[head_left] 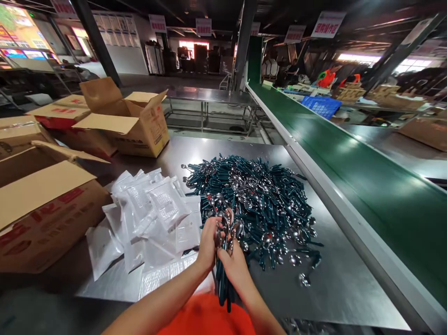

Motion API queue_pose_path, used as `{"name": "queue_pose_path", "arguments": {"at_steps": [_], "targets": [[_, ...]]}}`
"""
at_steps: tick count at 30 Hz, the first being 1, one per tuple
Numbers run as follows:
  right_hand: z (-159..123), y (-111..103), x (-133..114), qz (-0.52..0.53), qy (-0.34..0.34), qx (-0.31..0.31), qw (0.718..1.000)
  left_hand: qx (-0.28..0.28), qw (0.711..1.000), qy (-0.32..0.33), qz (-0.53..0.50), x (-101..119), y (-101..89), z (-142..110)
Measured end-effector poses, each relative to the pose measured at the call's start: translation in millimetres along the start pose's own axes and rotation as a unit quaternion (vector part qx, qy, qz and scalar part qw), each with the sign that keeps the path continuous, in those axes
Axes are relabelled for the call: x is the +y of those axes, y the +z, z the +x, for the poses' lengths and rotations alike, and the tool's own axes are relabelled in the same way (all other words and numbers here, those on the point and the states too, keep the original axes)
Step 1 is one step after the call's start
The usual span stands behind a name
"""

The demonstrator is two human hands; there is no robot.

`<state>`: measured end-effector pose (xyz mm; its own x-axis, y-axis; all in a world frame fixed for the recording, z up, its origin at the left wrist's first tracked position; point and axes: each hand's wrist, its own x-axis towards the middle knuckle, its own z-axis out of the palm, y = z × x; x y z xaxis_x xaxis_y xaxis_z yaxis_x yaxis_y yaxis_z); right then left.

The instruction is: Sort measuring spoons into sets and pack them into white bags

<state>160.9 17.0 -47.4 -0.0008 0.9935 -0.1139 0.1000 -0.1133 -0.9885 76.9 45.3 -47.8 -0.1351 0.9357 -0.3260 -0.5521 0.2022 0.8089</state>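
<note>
Both hands come together at the near edge of a big heap of spoons (244, 186) with dark green handles and shiny metal bowls. My left hand (208, 242) is closed around the left side of a bunch of spoons (221, 284). On the right side, my right hand (235, 263) grips the same bunch, its thumb across the front. The bowls point away from me and the green handles hang down toward my body. Left of the hands lies a pile of white padded packets (150, 214). A few spoons (304, 279) lie loose at the heap's right edge.
Open cardboard boxes (45, 218) stand along the left, with another open box (146, 125) behind the packets. A green conveyor belt (349, 163) with a metal rail runs along the right. Beyond it are a blue crate (321, 107) and people in orange.
</note>
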Motion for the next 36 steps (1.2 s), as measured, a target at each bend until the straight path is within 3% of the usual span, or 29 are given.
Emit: {"name": "queue_pose_path", "arguments": {"at_steps": [4, 11, 13, 16, 19, 23, 27, 32, 36], "targets": [[-1.2, 0.8, -4.6, 0.099, 0.041, -0.001, 0.994, -0.014, 0.994, 0.081, 0.070, 4.2, -4.9, -0.1], [0.2, -13.8, -15.5, 0.264, 0.096, 0.032, 0.959, 0.007, 0.994, 0.093, 0.052, 13.1, -18.5, 22.4], [-1.2, -22.9, -17.6, 0.284, 0.118, -0.016, 0.951, 0.016, 0.994, 0.096, 0.054, 16.9, -22.7, 28.8], [-4.8, -31.0, -17.4, 0.276, 0.176, -0.155, 0.932, 0.009, 0.995, 0.077, 0.062, 21.3, -23.1, 30.1], [-7.7, -25.1, -13.5, 0.232, 0.208, -0.217, 0.925, -0.019, 0.995, 0.057, 0.080, 20.5, -15.6, 21.8], [-9.7, -9.9, -10.6, 0.179, 0.223, -0.221, 0.932, -0.073, 0.983, 0.069, 0.151, 13.2, -5.9, 9.8], [-9.8, -10.6, -12.9, 0.153, 0.247, -0.223, 0.930, -0.075, 0.986, 0.075, 0.132, 13.1, -10.4, 11.4], [-3.2, -28.5, -11.7, -0.127, 0.166, -0.101, 0.973, -0.005, 0.990, 0.080, 0.118, 27.1, -24.2, 27.6], [1.7, -27.4, -18.0, -0.341, 0.108, -0.076, 0.931, -0.018, 0.987, 0.072, 0.144, 25.8, -20.7, 26.0]]}}
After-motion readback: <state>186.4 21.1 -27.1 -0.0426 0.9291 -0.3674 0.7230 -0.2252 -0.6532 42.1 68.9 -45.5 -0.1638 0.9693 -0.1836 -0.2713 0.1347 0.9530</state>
